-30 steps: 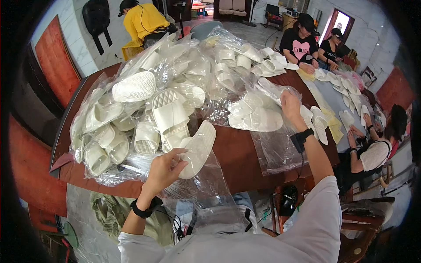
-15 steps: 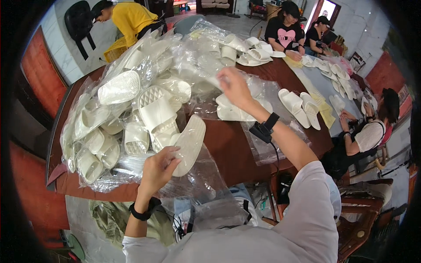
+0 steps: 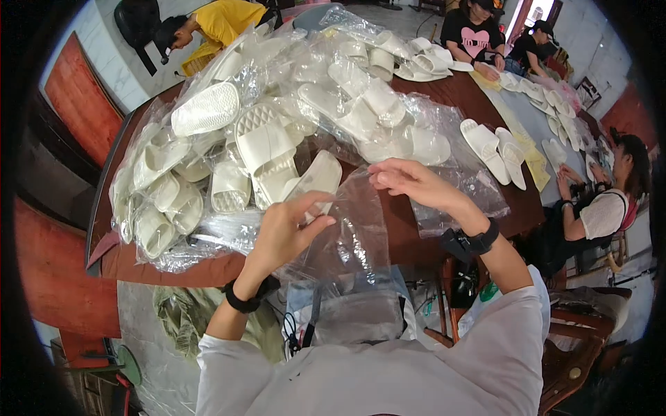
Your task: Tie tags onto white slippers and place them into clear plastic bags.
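My left hand [image 3: 288, 232] is at the table's near edge, fingers curled at the lower end of a tilted cream slipper [image 3: 322, 173]. Its grip is partly hidden behind the fingers. A clear plastic bag [image 3: 357, 225] hangs between both hands over the edge. My right hand [image 3: 420, 184] has its fingertips together at the bag's upper corner. Just beyond, a pair of cream slippers [image 3: 381, 100] lies in clear plastic. Left of these, a quilted-footbed slipper [image 3: 263, 142] rests on the heap.
Bagged slippers heap across the brown table [image 3: 399, 239]. An unbagged pair [image 3: 485, 149] lies at right. A person in yellow [image 3: 232, 21] bends at far left; several others sit along the grey table [image 3: 534, 152] at right. A wooden chair [image 3: 583, 347] stands at lower right.
My right hand has come back from the wrapped slippers toward my left hand, to the bag's corner. The clear bag now stands higher between my hands. The view has shifted slightly.
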Demonstrator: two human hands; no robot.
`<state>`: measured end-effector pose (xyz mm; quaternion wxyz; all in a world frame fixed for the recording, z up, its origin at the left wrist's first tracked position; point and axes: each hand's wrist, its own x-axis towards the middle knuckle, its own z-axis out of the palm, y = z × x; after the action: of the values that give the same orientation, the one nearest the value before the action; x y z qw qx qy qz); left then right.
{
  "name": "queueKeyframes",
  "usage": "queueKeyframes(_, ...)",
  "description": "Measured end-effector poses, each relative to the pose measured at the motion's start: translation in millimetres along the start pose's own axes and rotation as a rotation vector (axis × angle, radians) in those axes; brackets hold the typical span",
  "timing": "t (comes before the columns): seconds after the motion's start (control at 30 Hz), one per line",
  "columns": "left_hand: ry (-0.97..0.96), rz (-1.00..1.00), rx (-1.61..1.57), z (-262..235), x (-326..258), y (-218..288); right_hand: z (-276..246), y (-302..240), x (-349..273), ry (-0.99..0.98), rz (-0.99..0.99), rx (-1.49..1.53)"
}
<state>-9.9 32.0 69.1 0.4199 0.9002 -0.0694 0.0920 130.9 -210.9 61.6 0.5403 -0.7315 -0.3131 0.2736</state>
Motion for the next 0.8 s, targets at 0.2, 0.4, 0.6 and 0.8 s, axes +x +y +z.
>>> queueKeyframes(0.2, -0.069, 0.076, 0.075, 12, 10, 17, 0, 18, -26, 0.101, 0.022, 0.207)
queueKeyframes(0.4, -0.09, -0.128, -0.11, -8, -1, -27, -22, 44, -55, 0.388, 0.085, 0.238)
queueKeyframes(0.6, -0.075, -0.086, -0.106, -8, 1, -52, -30, 69, -54, 0.417, 0.029, 0.102)
queueKeyframes(0.8, -0.004, -0.217, -0.257, -23, 3, -56, -20, 59, -96, 0.3, 0.177, 0.212)
